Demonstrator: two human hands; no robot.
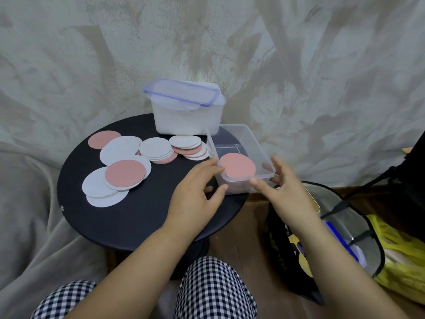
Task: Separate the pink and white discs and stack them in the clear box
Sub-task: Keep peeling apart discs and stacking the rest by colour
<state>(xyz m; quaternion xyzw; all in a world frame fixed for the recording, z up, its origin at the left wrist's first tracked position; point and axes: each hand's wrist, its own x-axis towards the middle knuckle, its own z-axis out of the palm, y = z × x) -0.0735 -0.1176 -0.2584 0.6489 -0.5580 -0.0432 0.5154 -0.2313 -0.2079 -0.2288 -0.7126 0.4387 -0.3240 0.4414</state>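
A clear box [257, 143] sits at the right edge of a round black table [147, 212], overhanging it. Pink discs [238, 168] lie stacked inside its near end. Loose pink and white discs [125, 172] are spread in overlapping piles across the table's left and middle. My left hand [197, 192] rests at the box's near left corner, fingers spread, touching the wall. My right hand [282, 187] is at the box's near right corner, fingers apart, thumb against the front wall. Neither hand holds a disc.
A white lidded container [186, 113] with a blue-trimmed lid stands at the table's back, touching the clear box. A black mesh bag [345, 229] and a yellow plastic bag [400, 254] sit on the floor to the right. Checked trousers cover my knees below.
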